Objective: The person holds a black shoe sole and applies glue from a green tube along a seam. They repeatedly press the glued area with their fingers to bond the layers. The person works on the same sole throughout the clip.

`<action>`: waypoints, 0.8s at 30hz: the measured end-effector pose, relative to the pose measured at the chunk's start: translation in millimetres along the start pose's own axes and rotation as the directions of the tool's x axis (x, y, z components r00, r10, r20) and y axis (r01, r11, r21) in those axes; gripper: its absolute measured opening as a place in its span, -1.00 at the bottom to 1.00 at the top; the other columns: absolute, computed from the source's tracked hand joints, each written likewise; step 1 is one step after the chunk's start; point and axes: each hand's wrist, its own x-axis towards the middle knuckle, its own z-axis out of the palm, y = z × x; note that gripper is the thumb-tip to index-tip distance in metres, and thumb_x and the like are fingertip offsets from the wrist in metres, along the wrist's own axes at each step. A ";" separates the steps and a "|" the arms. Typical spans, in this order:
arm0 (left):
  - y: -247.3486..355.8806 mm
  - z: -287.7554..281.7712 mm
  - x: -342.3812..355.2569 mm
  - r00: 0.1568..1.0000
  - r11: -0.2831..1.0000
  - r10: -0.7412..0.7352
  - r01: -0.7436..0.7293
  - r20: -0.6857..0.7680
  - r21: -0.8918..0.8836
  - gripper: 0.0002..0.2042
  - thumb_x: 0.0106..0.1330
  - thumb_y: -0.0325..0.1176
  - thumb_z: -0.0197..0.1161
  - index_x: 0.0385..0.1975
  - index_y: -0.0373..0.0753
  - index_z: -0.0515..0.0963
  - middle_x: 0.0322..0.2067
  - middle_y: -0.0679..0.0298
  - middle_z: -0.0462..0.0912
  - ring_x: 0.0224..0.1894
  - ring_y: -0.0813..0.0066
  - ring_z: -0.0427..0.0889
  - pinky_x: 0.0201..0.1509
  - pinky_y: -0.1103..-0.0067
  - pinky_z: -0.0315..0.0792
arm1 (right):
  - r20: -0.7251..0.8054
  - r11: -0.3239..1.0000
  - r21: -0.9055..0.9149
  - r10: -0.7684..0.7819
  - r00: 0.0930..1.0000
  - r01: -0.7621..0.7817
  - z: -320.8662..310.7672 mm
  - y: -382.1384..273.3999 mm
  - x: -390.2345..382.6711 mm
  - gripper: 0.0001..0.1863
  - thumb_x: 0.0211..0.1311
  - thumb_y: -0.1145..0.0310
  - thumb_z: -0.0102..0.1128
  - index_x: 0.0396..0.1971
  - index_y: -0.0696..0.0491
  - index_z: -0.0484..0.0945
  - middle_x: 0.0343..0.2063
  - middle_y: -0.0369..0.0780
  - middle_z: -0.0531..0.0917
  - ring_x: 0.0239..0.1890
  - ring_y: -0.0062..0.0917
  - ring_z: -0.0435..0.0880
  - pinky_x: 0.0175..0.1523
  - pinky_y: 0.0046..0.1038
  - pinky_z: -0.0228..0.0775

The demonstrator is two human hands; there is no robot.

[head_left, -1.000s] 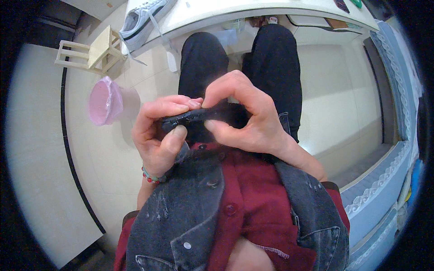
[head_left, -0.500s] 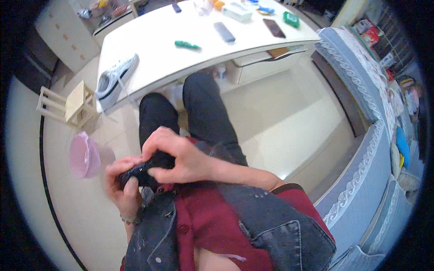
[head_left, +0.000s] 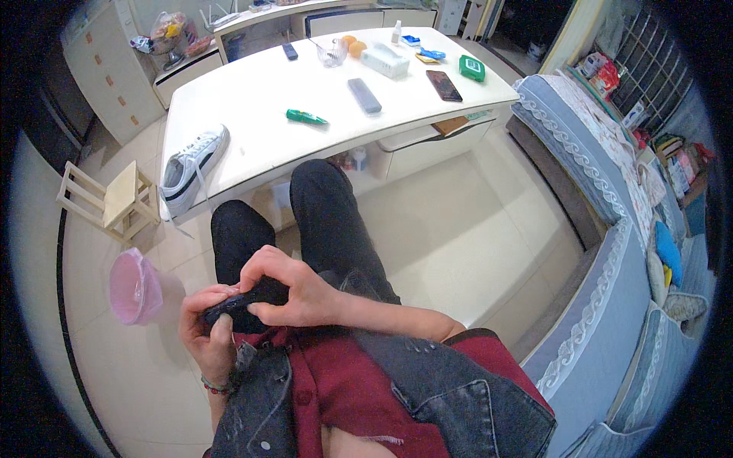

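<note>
Over my lap, both hands grip a dark, slightly shiny oblong thing [head_left: 238,305] whose kind I cannot make out. My left hand [head_left: 206,324] closes round its left end, thumb on the near side. My right hand [head_left: 289,291] pinches its other end between thumb and bent fingers, which hide part of it. On the white table [head_left: 252,99] in front, a white lace-up sneaker [head_left: 191,172] stands at the left corner with laces hanging over the edge. A green tube [head_left: 306,117] lies farther right, apart from my hands.
Toward the back are a grey case [head_left: 364,96], a phone [head_left: 443,85], a green packet [head_left: 472,68], a tissue pack [head_left: 384,60], a clear bowl [head_left: 331,52] and orange fruit [head_left: 356,49]. A pink bin [head_left: 136,288] and small wooden chair [head_left: 114,195] stand left; a blue-covered sofa [head_left: 603,305] is right.
The view has tilted up slightly, showing more beyond the table. Both hands keep their hold on the dark thing, with little visible shift.
</note>
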 end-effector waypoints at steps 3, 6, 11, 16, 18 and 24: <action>0.8 4.2 8.0 0.998 0.999 -0.028 0.029 0.055 -0.029 -0.74 0.12 -0.61 0.13 -0.15 -0.37 0.50 -0.13 -0.01 0.63 -0.03 0.23 0.64 0.22 0.35 0.47 | -0.025 0.999 0.008 0.046 0.999 -0.045 -5.0 0.2 -3.0 -0.72 -0.04 0.43 0.35 -0.28 0.12 0.53 -0.35 -0.20 0.55 -0.20 -0.35 0.53 0.02 -0.36 0.40; -0.4 8.8 13.2 0.996 0.999 -0.044 0.043 0.082 0.013 -0.74 0.12 -0.61 0.14 -0.15 -0.38 0.50 -0.13 -0.01 0.62 -0.02 0.23 0.64 0.22 0.34 0.47 | -0.043 0.998 0.016 0.065 0.997 -0.064 -11.2 2.5 -5.0 -0.71 -0.03 0.43 0.36 -0.27 0.12 0.52 -0.34 -0.21 0.53 -0.20 -0.37 0.53 0.01 -0.37 0.39; 0.5 16.7 11.0 0.997 0.998 -0.064 0.064 0.046 0.007 -0.73 0.11 -0.63 0.13 -0.15 -0.38 0.50 -0.12 -0.01 0.62 -0.02 0.21 0.64 0.25 0.30 0.47 | -0.016 0.997 0.031 0.067 0.998 -0.067 -17.6 6.2 -4.5 -0.72 -0.03 0.44 0.36 -0.27 0.11 0.53 -0.34 -0.21 0.53 -0.21 -0.38 0.52 0.01 -0.38 0.39; 8.5 20.9 -3.2 0.998 0.998 -0.062 0.062 0.025 -0.010 -0.71 0.09 -0.67 0.11 -0.14 -0.38 0.49 -0.12 -0.02 0.62 0.01 0.20 0.63 0.27 0.27 0.46 | 0.033 0.998 0.025 0.048 0.998 -0.049 -18.2 -0.2 -10.6 -0.71 -0.02 0.49 0.37 -0.25 0.11 0.53 -0.25 -0.22 0.58 -0.11 -0.39 0.56 0.07 -0.38 0.41; 8.6 19.7 -3.6 0.998 0.999 -0.048 0.048 0.033 0.005 -0.69 0.08 -0.70 0.09 -0.14 -0.38 0.49 -0.12 -0.02 0.63 0.02 0.19 0.63 0.28 0.25 0.46 | 0.043 0.999 -0.002 0.046 0.998 -0.046 -19.3 -1.4 -11.5 -0.70 -0.02 0.52 0.37 -0.24 0.11 0.54 -0.21 -0.23 0.60 -0.07 -0.40 0.58 0.10 -0.39 0.42; 1.0 5.7 -8.3 0.997 0.997 -0.080 0.080 0.011 0.014 -0.71 0.16 -0.68 0.17 -0.10 -0.37 0.55 -0.07 0.08 0.64 0.05 0.31 0.64 0.29 0.36 0.45 | 0.094 0.991 -0.094 0.100 0.991 -0.092 -11.6 -1.7 -9.0 -0.67 -0.07 0.55 0.37 -0.23 0.10 0.55 -0.22 -0.22 0.61 -0.09 -0.45 0.64 0.07 -0.43 0.47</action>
